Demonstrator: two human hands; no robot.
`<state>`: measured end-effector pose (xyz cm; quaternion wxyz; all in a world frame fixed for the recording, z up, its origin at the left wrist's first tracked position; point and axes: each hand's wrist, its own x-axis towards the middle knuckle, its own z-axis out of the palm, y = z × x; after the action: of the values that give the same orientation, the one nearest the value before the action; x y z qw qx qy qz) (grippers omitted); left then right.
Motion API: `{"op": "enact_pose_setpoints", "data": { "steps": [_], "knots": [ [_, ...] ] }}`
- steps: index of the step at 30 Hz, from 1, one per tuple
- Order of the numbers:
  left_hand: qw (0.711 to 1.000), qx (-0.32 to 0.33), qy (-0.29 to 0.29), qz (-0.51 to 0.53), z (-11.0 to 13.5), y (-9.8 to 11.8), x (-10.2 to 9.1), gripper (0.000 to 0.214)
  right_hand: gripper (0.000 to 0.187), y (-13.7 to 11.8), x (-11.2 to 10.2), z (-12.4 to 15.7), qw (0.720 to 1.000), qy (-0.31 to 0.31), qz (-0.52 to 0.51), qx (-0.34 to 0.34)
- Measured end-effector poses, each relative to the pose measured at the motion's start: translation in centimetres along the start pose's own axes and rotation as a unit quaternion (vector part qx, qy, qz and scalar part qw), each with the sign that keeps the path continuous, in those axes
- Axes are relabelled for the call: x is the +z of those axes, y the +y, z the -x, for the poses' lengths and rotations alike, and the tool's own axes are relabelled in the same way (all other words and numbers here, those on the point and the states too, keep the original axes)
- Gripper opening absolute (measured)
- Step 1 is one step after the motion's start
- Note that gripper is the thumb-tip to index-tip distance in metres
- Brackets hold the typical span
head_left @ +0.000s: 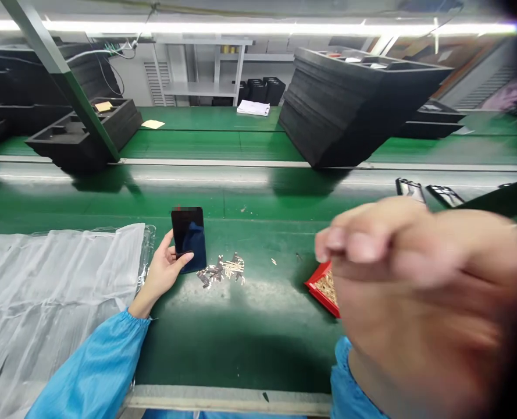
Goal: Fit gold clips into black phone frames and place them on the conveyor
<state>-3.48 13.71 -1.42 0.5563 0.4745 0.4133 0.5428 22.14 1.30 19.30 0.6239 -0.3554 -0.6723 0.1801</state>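
My left hand (pixel 164 273) grips a dark glossy phone-like panel (pixel 189 237) by its lower left edge, thumb across its face, just above the green bench. My right hand (pixel 415 291) is raised close to the camera and blurred, its fingers curled in with fingertips pinched together; whether anything is between them I cannot make out. A small heap of tiny metal parts (pixel 223 270) lies right of the panel. A red tray (pixel 323 288) of similar small parts shows partly behind my right hand.
Clear plastic sheeting (pixel 44 285) covers the bench at left. Stacks of black foam trays stand beyond the conveyor at left (pixel 84 131) and at right (pixel 349 99). Two dark frames (pixel 428 192) lie at far right. A green post (pixel 61 75) slants across the left.
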Motion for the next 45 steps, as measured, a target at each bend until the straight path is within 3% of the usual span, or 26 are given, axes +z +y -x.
{"op": "enact_pose_setpoints", "data": {
  "steps": [3,7,10,14,24,28,33,37,42,45],
  "knots": [
    [1.000,-0.002,-0.014,-0.006,0.0,0.1,0.1,0.112,0.030,4.1,0.4,-0.5,0.997,0.028,-0.062,0.034],
    [1.000,0.002,-0.013,-0.016,0.0,0.1,0.1,0.108,0.035,12.4,0.4,1.8,0.985,-0.052,0.092,0.137],
    [1.000,0.003,-0.010,-0.020,-0.1,0.1,0.1,0.109,0.044,17.8,1.0,4.6,0.966,-0.103,0.148,0.187],
    [0.999,0.011,-0.008,-0.031,-0.2,0.2,0.1,0.112,0.045,21.1,1.8,6.7,0.956,-0.131,0.156,0.210],
    [1.000,0.006,-0.003,-0.026,-0.2,0.4,0.3,0.109,0.039,22.0,1.8,7.0,0.945,-0.162,0.182,0.218],
    [0.999,-0.020,-0.007,-0.034,-2.1,0.4,1.4,0.112,0.036,21.7,2.0,7.0,0.942,-0.182,0.199,0.201],
    [0.993,-0.059,-0.041,-0.098,-8.5,0.7,4.6,0.065,0.033,21.3,2.2,7.0,0.937,-0.201,0.222,0.181],
    [0.981,-0.030,-0.018,-0.189,-13.9,1.7,8.0,0.042,0.032,21.2,2.2,7.0,0.934,-0.209,0.238,0.165],
    [0.940,0.059,0.071,-0.328,-17.6,3.3,12.1,0.043,0.029,21.2,2.3,7.2,0.928,-0.221,0.261,0.150],
    [0.924,0.077,0.068,-0.367,-17.9,3.5,14.7,0.046,0.028,21.2,2.3,7.2,0.924,-0.225,0.274,0.141]
  ]
}}
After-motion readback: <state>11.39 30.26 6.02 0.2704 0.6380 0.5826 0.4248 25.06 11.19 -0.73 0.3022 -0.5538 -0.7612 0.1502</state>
